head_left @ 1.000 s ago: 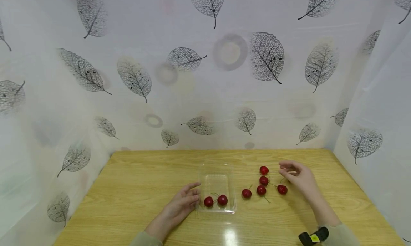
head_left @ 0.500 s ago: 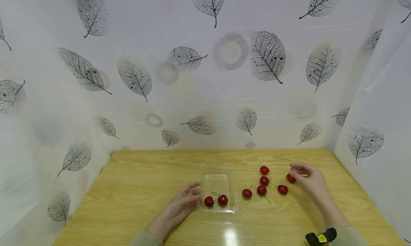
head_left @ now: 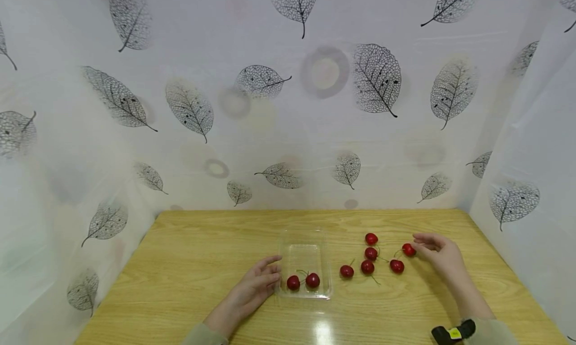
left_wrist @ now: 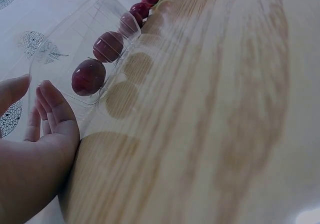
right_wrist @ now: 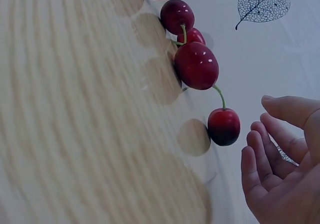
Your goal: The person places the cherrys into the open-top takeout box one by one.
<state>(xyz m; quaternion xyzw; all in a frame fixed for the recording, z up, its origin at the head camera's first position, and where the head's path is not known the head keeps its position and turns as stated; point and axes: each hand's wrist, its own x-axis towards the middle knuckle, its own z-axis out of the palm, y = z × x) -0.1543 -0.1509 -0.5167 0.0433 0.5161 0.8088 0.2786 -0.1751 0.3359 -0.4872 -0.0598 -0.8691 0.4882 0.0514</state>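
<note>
My left hand (head_left: 254, 288) rests at the left side of a clear plastic container (head_left: 303, 235), its relaxed fingers touching the wall. Inside, near the front, lie two dark red cherries, one on the left (head_left: 293, 283) and one on the right (head_left: 312, 280). My right hand (head_left: 441, 252) hovers just right of a bright red cherry (head_left: 409, 249) on the table. In the right wrist view its fingers are loosely bent and hold nothing, a small gap away from that cherry (right_wrist: 224, 127).
Between the container and my right hand lie several more cherries with green stems, among them a front-left one (head_left: 346, 271) and a back one (head_left: 371, 239). The wooden table (head_left: 202, 245) ends at a pale leaf-patterned curtain (head_left: 297, 120) behind and at both sides.
My right hand has moved rightward and away from the rightmost cherry, which it mostly hid at first and which now lies free on the table. My left hand and the container have stayed put.
</note>
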